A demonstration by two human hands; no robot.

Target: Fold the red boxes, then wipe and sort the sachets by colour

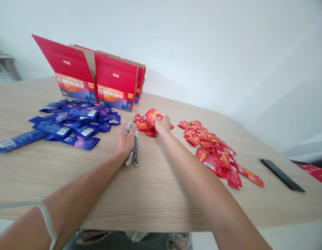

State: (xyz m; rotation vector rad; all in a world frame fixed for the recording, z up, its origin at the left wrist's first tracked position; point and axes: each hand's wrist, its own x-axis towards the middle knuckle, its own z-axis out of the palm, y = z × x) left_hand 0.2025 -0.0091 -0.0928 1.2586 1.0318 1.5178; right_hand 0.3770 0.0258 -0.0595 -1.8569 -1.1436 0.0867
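My left hand [125,141] is closed on a grey-and-white cloth [134,152] that lies bunched on the wooden table [150,187]. My right hand [163,125] reaches further out, fingers curled on a small pile of red sachets [146,124] in the middle of the table. A longer spread of red sachets [218,156] runs off to the right of that hand. A heap of blue sachets [72,123] lies to the left of my left hand.
Two open red cardboard boxes [98,81] stand at the far edge behind the sachets. A black phone [282,174] lies at the right, with more red packets [314,172] at the far right edge. A white wall is behind the table.
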